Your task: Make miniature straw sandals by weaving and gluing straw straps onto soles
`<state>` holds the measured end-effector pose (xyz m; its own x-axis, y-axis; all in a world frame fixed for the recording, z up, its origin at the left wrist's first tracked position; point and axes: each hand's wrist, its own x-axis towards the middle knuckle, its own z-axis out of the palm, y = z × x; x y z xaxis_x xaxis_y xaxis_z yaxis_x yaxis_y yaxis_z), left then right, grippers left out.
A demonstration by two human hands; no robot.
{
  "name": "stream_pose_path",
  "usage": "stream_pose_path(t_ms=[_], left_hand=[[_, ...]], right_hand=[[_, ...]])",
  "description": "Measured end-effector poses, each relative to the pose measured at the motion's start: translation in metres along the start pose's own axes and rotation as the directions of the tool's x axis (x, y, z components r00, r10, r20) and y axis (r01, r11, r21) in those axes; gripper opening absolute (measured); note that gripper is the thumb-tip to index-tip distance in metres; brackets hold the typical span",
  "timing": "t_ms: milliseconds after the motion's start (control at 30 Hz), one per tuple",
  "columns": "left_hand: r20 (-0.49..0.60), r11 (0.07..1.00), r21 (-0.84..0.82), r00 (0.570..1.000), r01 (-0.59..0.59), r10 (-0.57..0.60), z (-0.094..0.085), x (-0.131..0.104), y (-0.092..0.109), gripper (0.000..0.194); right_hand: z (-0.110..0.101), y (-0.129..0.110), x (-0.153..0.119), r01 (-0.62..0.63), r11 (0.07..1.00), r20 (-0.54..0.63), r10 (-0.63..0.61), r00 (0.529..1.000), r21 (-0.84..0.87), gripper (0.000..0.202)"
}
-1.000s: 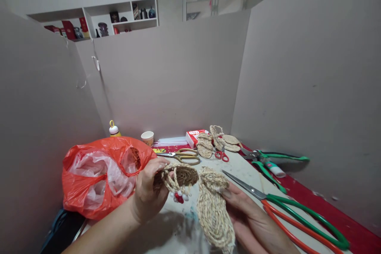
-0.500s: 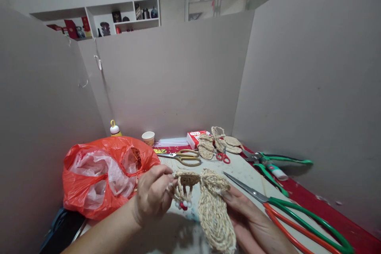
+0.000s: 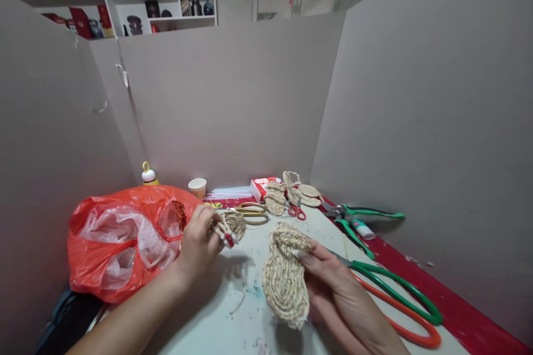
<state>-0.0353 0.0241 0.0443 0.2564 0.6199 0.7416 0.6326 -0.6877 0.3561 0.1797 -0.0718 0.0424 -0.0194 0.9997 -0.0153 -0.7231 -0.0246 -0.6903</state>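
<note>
My right hand (image 3: 337, 288) is closed on a small woven straw slipper (image 3: 285, 283), gripping its right edge between thumb and fingers. The slipper hangs upright above the table, with its coiled sole facing me and a band across its upper part. My left hand (image 3: 199, 241) pinches a second woven straw piece (image 3: 235, 223), which looks like another small slipper with straps. Red and white beads (image 3: 229, 239) sit on its straps. My fingers cover part of this piece. The two straw pieces are apart, with the pale table (image 3: 233, 321) below them.
A red plastic bag (image 3: 137, 194) bulges at the left. Large scissors (image 3: 400, 283) with green and orange handles lie by my right hand, with green-handled pliers (image 3: 353, 222) behind. Further back are gold-handled scissors (image 3: 254, 213), a paper cup (image 3: 197, 187) and more straw slippers (image 3: 275, 198).
My left hand has moved left and slightly up with the beaded straw piece, away from the slipper in my right hand. The right hand and its slipper have shifted a little left.
</note>
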Motion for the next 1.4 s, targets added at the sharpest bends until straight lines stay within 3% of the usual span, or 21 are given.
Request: stream_pose_path(t_ms=[133, 233, 367, 433, 533, 633, 700, 800, 867, 1033, 1167, 1233, 1267, 1333, 1400], left_hand=[[0.209, 0.986, 0.063, 0.964, 0.155, -0.165, 0.022, -0.006, -0.023, 0.02], [0.329, 0.974, 0.132, 0.919, 0.183, -0.217, 0.03, -0.015, -0.028, 0.02], [0.469, 0.978, 0.129, 0.858, 0.166, -0.208, 0.017, -0.011, -0.025, 0.027], [0.52, 0.984, 0.085, 0.835, 0.159, -0.179, 0.004, -0.001, -0.021, 0.044], [0.507, 0.986, 0.012, 0.849, 0.168, -0.151, -0.013, 0.012, -0.006, 0.056], [0.463, 0.97, -0.081, 0.871, 0.229, -0.166, -0.017, 0.012, 0.021, 0.033], [0.468, 0.863, -0.326, 0.859, 0.387, -0.209, -0.013, 0.004, 0.04, 0.018], [0.559, 0.68, -0.473, 0.787, 0.56, -0.259, -0.004, -0.009, 0.058, 0.025], [0.577, 0.634, -0.484, 0.764, 0.604, -0.287, 0.0, -0.015, 0.062, 0.019], [0.562, 0.61, -0.506, 0.769, 0.61, -0.304, 0.004, -0.018, 0.061, 0.019], [0.624, 0.589, -0.482, 0.726, 0.648, -0.289, -0.003, -0.009, 0.063, 0.014], [0.599, 0.65, -0.461, 0.753, 0.604, -0.274, -0.013, -0.003, 0.066, 0.034], [0.549, 0.702, -0.453, 0.792, 0.55, -0.266, -0.018, 0.0, 0.067, 0.038], [0.402, 0.825, -0.416, 0.891, 0.384, -0.212, -0.027, 0.002, 0.07, 0.03], [0.327, 0.914, -0.346, 0.941, 0.211, -0.093, -0.031, 0.0, 0.073, 0.02]], right_hand=[[-0.004, 0.002, 0.0, 0.025, 1.0, -0.028, -0.025, 0.999, 0.005, 0.03], [-0.007, 0.004, 0.001, 0.03, 1.0, -0.041, -0.029, 0.999, 0.01, 0.032], [-0.01, 0.004, 0.002, 0.043, 0.999, -0.07, -0.042, 0.997, 0.02, 0.029], [-0.01, 0.004, 0.002, 0.047, 0.999, -0.088, -0.046, 0.995, 0.005, 0.029], [-0.009, 0.004, 0.001, 0.06, 0.996, -0.114, -0.068, 0.991, -0.067, 0.031], [-0.005, 0.008, -0.002, 0.09, 0.988, -0.122, -0.106, 0.987, -0.128, 0.031], [-0.003, 0.011, -0.004, 0.107, 0.984, -0.104, -0.123, 0.987, -0.142, 0.031], [0.0, 0.018, -0.005, 0.112, 0.981, -0.058, -0.123, 0.991, -0.16, 0.029], [0.0, 0.021, -0.005, 0.11, 0.979, -0.042, -0.119, 0.992, -0.173, 0.029], [-0.002, 0.024, -0.003, 0.091, 0.973, -0.031, -0.1, 0.994, -0.213, 0.028], [-0.002, 0.02, -0.004, 0.103, 0.966, -0.021, -0.111, 0.994, -0.235, 0.03], [-0.003, 0.018, -0.004, 0.119, 0.95, -0.027, -0.132, 0.991, -0.287, 0.03], [-0.004, 0.017, -0.004, 0.131, 0.933, -0.035, -0.151, 0.988, -0.335, 0.03], [-0.004, 0.017, -0.004, 0.154, 0.885, -0.044, -0.192, 0.98, -0.44, 0.03], [-0.004, 0.018, -0.004, 0.168, 0.849, -0.03, -0.211, 0.977, -0.5, 0.031]])
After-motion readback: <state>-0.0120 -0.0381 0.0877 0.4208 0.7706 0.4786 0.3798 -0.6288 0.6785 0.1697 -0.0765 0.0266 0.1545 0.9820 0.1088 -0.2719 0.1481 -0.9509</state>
